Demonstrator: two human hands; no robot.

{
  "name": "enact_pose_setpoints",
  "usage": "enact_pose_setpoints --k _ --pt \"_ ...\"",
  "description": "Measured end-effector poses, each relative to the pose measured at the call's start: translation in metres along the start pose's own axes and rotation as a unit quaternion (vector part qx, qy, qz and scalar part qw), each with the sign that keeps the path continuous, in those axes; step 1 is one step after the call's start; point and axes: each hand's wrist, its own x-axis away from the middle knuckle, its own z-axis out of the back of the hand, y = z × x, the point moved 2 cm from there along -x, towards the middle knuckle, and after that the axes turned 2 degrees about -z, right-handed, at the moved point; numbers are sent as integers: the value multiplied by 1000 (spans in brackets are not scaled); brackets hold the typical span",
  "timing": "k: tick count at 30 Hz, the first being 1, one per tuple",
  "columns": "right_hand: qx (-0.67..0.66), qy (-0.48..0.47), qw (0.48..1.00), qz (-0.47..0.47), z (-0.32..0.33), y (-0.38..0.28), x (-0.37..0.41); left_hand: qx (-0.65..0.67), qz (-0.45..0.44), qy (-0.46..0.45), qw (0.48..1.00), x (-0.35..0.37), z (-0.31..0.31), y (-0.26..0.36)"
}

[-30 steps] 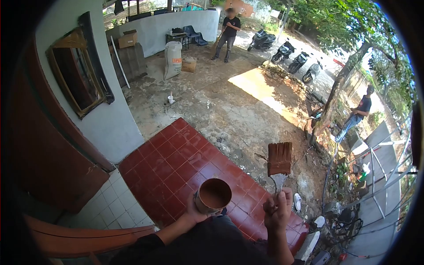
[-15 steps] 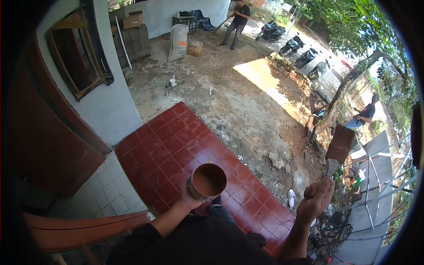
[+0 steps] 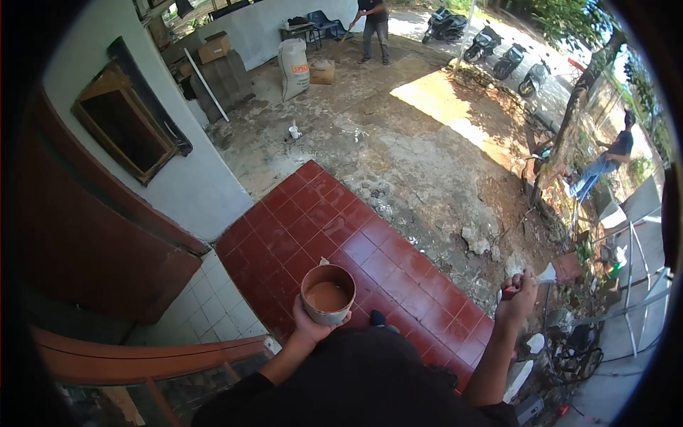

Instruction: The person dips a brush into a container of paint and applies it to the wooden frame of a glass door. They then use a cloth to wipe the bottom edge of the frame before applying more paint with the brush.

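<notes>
Near my body, my left hand (image 3: 311,327) is wrapped round the lower side of an open can (image 3: 329,315). Reddish-brown paint (image 3: 329,296) lies inside it. Out to the right, the fingers of my right hand (image 3: 520,296) close on the handle of a wide paintbrush (image 3: 568,268). Its pale metal ferrule shows, and brown bristles point away to the right, apart from the can. Part of the red handle end sticks out on the near side of the fist.
Red floor tiles (image 3: 384,270) lie below me, bordering rough concrete (image 3: 420,171). A brown door (image 3: 107,242) and a framed panel (image 3: 128,121) are at left. Rubble and metal poles (image 3: 635,277) stand at right. A sack (image 3: 294,71), motorbikes (image 3: 445,26) and two people are farther off.
My right hand has tipped the paintbrush from nearly upright to pointing right. The can is tilted less toward me. The whole view has shifted, and the person at right stands more upright.
</notes>
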Motion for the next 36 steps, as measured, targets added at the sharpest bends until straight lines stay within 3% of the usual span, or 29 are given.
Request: enact_pose_setpoints --k 3,4,6,9,10,11,12,13,14,15,16,17,19,20,24,25,30,33,36 --pt "-25 33 990 -138 67 59 -39 14 -7 10 1000 -6 -20 -8" --pt "-13 55 981 -186 88 85 -49 -9 38 10 999 -12 -23 -13" --pt "49 138 954 -260 136 138 -58 -21 -12 55 998 -22 -24 -14" --pt "244 174 921 -247 282 248 -57 -7 21 54 998 -40 -38 -28" --pt "357 244 867 -249 308 249 -33 6 18 49 999 -44 -43 -32" --pt "459 293 797 -262 394 302 -25 -4 14 47 999 -48 -42 -34" --pt "484 348 753 -280 403 284 10 -6 10 34 999 -55 -44 -37" --pt "631 82 756 -156 497 320 33 -17 7 30 999 -57 -48 -41" --pt "627 80 759 -156 493 321 28 -28 5 31 999 -57 -52 -46" --pt "555 230 722 -344 501 311 42 -10 12 38 999 -58 -56 -51" --pt "450 367 633 -512 508 295 65 -12 13 43 999 -56 -57 -54" --pt "450 370 630 -514 504 283 79 2 28 54 998 -56 -58 -60" --pt "443 433 724 -304 460 255 85 19 48 61 997 -61 -56 -71" --pt "439 435 726 -302 443 245 75 6 71 67 995 -66 -51 -73" --pt "532 287 730 -318 348 202 32 -25 112 54 992 -68 -62 -89" --pt "555 286 727 -285 363 235 15 -46 105 48 992 -67 -63 -91" --pt "601 115 773 -170 308 270 -57 -86 83 2 993 -52 -61 -99" --pt "617 61 775 -123 281 263 -75 -57 72 5 996 -38 -59 -107" --pt "589 29 798 -127 311 283 -84 -25 56 1 998 -28 -52 -108"
